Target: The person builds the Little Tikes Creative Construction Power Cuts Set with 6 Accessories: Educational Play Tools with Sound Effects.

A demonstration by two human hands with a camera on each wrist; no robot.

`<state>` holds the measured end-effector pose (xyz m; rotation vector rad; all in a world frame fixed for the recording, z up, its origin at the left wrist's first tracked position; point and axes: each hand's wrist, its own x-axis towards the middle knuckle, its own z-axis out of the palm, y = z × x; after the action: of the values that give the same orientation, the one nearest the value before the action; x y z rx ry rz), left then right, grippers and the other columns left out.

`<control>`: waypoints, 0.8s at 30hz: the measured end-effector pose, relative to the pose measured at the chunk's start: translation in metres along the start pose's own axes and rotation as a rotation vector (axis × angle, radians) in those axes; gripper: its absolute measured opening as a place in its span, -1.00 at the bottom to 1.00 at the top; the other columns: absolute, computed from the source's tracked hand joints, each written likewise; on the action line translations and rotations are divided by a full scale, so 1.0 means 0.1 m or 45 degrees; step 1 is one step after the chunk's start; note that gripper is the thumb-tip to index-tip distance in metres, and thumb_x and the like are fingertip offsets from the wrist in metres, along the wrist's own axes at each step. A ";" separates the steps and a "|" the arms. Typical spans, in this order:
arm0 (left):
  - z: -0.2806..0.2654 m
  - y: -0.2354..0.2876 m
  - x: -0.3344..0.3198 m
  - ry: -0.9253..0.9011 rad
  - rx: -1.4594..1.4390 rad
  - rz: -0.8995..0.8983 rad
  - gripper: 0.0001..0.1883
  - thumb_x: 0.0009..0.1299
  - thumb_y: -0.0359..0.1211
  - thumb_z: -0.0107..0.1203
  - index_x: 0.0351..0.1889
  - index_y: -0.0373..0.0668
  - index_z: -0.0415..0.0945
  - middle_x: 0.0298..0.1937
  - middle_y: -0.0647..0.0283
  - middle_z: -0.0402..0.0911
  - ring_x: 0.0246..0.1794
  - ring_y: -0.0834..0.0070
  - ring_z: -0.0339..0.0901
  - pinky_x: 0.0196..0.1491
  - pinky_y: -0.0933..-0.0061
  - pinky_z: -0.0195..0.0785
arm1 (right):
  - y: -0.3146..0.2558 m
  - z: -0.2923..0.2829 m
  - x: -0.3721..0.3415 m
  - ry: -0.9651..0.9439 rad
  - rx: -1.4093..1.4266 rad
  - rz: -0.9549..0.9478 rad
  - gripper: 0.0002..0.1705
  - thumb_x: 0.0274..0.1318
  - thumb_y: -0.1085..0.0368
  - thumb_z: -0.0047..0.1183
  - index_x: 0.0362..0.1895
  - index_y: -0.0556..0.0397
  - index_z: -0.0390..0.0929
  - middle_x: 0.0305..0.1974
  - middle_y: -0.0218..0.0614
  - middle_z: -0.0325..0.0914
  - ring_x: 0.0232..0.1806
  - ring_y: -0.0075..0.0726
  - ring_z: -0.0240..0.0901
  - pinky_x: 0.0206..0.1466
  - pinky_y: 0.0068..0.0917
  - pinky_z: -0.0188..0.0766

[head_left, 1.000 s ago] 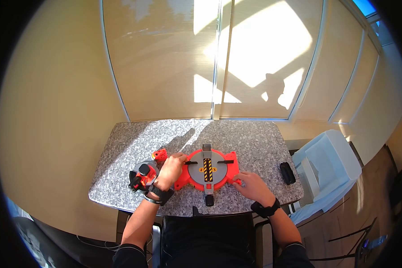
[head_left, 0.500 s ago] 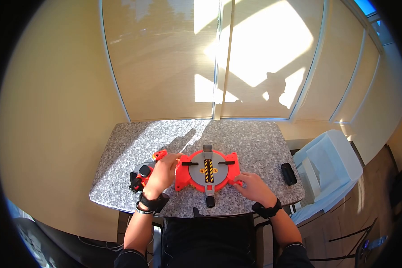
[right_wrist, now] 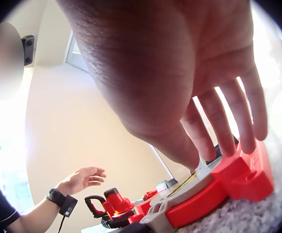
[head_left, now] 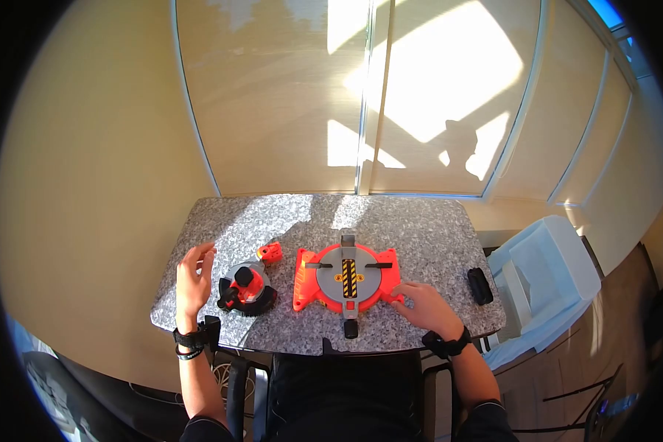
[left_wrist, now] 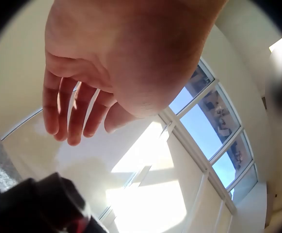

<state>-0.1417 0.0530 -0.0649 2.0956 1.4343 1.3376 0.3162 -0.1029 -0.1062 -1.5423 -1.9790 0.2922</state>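
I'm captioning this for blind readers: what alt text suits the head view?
A person's right hand touches a red base with a round gray plate on a speckled table. Their empty left hand is raised left of a separate red-and-black piece; a black object lies near the table's right edge.

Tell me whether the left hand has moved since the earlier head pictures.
Yes. Judged against the table in the head view, the left hand has moved left, from beside the red and gray base to the table's left edge.
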 end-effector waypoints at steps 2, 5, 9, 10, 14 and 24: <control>0.01 -0.27 -0.05 -0.047 0.089 -0.085 -0.72 0.60 -0.32 0.09 0.15 -0.25 0.64 -0.04 0.00 0.77 -0.02 0.17 0.75 0.04 0.24 0.58 | 0.02 0.00 0.00 0.002 -0.015 -0.002 -0.78 0.18 0.27 0.28 -0.11 0.04 0.67 -0.16 -0.06 0.68 -0.12 0.17 0.64 -0.03 -0.04 0.58; 0.04 -0.54 -0.16 -0.172 0.197 -0.255 -0.65 0.60 -0.21 0.10 0.19 -0.22 0.62 0.00 -0.04 0.77 -0.03 0.12 0.76 0.02 0.22 0.58 | 0.02 0.00 -0.01 0.011 -0.026 -0.007 -0.78 0.19 0.26 0.28 -0.11 0.04 0.66 -0.15 -0.06 0.67 -0.11 0.18 0.64 -0.02 -0.04 0.57; 0.09 -0.70 -0.21 -0.361 0.193 -0.462 -0.58 0.58 -0.17 0.13 0.26 -0.22 0.58 -0.02 -0.02 0.78 -0.09 0.18 0.77 0.00 0.21 0.58 | 0.01 -0.02 -0.03 0.018 -0.036 -0.017 -0.78 0.20 0.26 0.28 -0.10 0.04 0.66 -0.15 -0.07 0.67 -0.10 0.18 0.64 -0.02 -0.05 0.58; 0.10 -0.69 -0.22 -0.386 0.145 -0.501 -0.60 0.58 -0.20 0.12 0.26 -0.23 0.58 -0.06 0.00 0.78 -0.12 0.23 0.77 -0.02 0.23 0.58 | -0.01 -0.03 -0.03 0.019 -0.037 -0.016 -0.78 0.20 0.26 0.28 -0.10 0.04 0.66 -0.15 -0.07 0.67 -0.10 0.18 0.64 -0.02 -0.05 0.58; 0.17 -0.83 -0.18 -0.483 0.227 -0.410 -0.58 0.56 -0.20 0.14 0.27 -0.23 0.58 -0.01 0.00 0.77 -0.07 0.22 0.76 0.02 0.24 0.57 | 0.00 -0.05 -0.07 0.033 -0.036 -0.009 -0.77 0.20 0.25 0.28 -0.10 0.05 0.66 -0.13 -0.08 0.68 -0.09 0.16 0.64 0.00 -0.07 0.58; 0.32 -1.13 -0.13 -0.579 0.053 -0.343 -0.51 0.47 -0.21 0.27 0.26 -0.33 0.58 0.09 -0.14 0.73 0.13 0.13 0.71 0.19 0.22 0.51 | -0.05 -0.13 -0.08 0.002 -0.050 0.043 -0.76 0.21 0.26 0.29 -0.07 0.07 0.70 -0.07 -0.08 0.73 -0.04 0.10 0.68 0.08 -0.14 0.60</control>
<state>-0.1843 0.1035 -0.1630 1.9726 1.4772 0.6800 0.3207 -0.1147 -0.0963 -1.6013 -1.9703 0.2673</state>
